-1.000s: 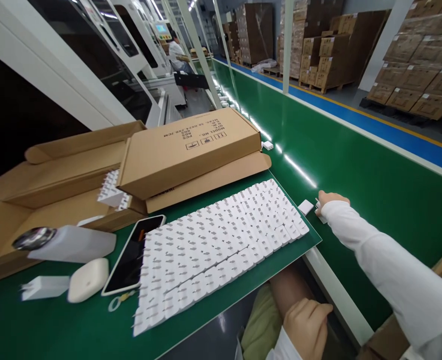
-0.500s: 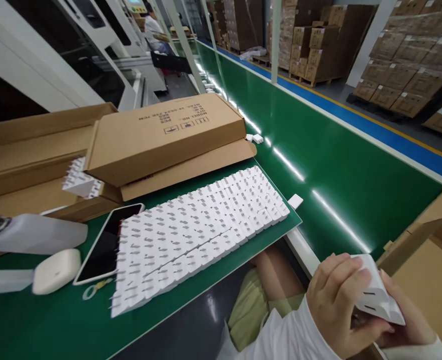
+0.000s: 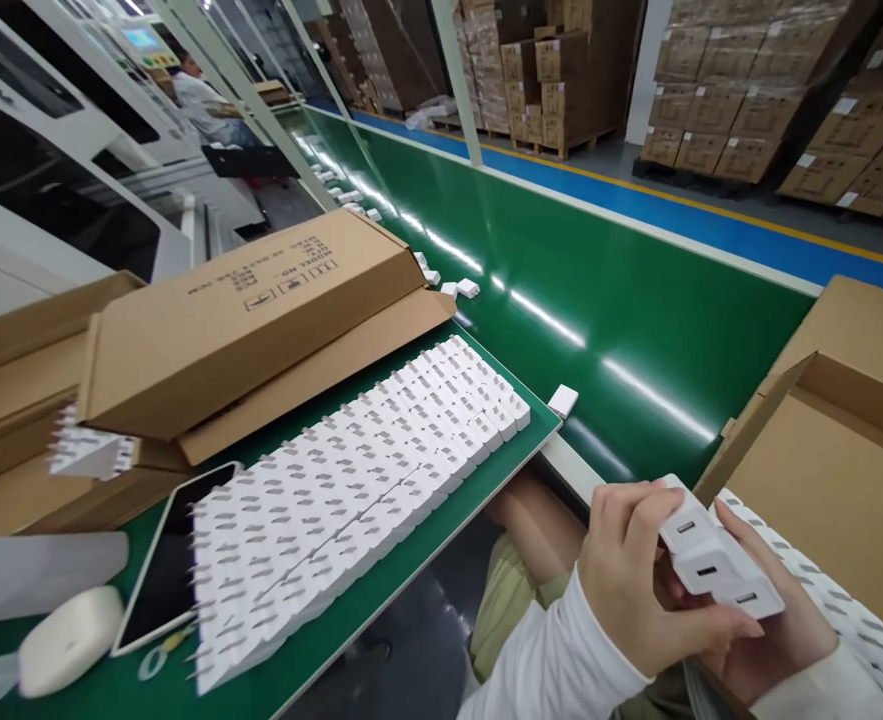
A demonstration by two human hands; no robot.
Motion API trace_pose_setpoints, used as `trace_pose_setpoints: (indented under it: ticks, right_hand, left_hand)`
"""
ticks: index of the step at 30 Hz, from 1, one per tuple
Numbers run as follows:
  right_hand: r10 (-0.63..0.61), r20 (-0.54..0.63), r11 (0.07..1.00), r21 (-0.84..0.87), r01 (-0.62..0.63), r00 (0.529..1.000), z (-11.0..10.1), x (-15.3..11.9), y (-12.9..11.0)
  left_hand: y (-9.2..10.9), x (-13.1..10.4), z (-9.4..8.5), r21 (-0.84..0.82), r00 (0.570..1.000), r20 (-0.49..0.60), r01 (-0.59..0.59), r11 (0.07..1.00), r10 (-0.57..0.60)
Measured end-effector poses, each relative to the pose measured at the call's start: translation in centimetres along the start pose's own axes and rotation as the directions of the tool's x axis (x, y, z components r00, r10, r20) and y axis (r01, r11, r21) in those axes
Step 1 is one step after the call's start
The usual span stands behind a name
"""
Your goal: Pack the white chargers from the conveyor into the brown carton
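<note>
At the lower right, my left hand and my right hand together grip a short row of white USB chargers. Three chargers sit side by side, each with a slot facing up toward me. The fingers of my left hand wrap over the near side, its thumb along the lower edge. My right hand cups the row from behind and below. Left of my hands, a large block of white chargers lies on the green table, metal prongs up.
An open cardboard box stands at right, with pronged chargers along its near side. A closed carton, tablet and cream case are at left. One charger lies on the green conveyor. A person sits far back.
The view has swung right, showing more of the right box and chargers by it. In my hands the chargers have turned and spread, so three slotted ends now show.
</note>
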State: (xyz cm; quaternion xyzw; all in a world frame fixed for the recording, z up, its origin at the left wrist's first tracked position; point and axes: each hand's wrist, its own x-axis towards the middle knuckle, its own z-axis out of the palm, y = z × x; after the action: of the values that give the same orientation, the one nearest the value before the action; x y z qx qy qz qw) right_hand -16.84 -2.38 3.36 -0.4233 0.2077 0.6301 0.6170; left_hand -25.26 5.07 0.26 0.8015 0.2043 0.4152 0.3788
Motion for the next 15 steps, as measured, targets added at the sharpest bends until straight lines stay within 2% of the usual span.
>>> trace_pose_setpoints:
  ticks: [4,9,13,15]
  right_hand:
    - [-0.023,0.014,0.999,0.041,0.022,1.000,0.2,-0.8,-0.2]
    - [-0.010,-0.054,0.993,0.119,0.016,0.998,-0.1,-1.6,-0.7]
    - [0.009,-0.085,0.984,0.175,0.006,0.996,-0.7,-2.5,-1.1]
    - [-0.009,-0.131,0.990,0.135,0.026,0.991,-1.4,-3.0,-1.5]
  left_hand:
    - [0.2,0.4,0.3,-0.096,0.994,0.068,0.087,0.992,-0.080]
    - [0.9,0.7,0.9,-0.163,0.987,0.115,0.131,0.978,-0.113]
    - [1.4,0.5,2.1,-0.168,0.988,0.125,0.110,0.980,-0.089]
    - [1.8,0.5,2.7,-0.186,0.990,0.130,0.076,0.980,-0.052]
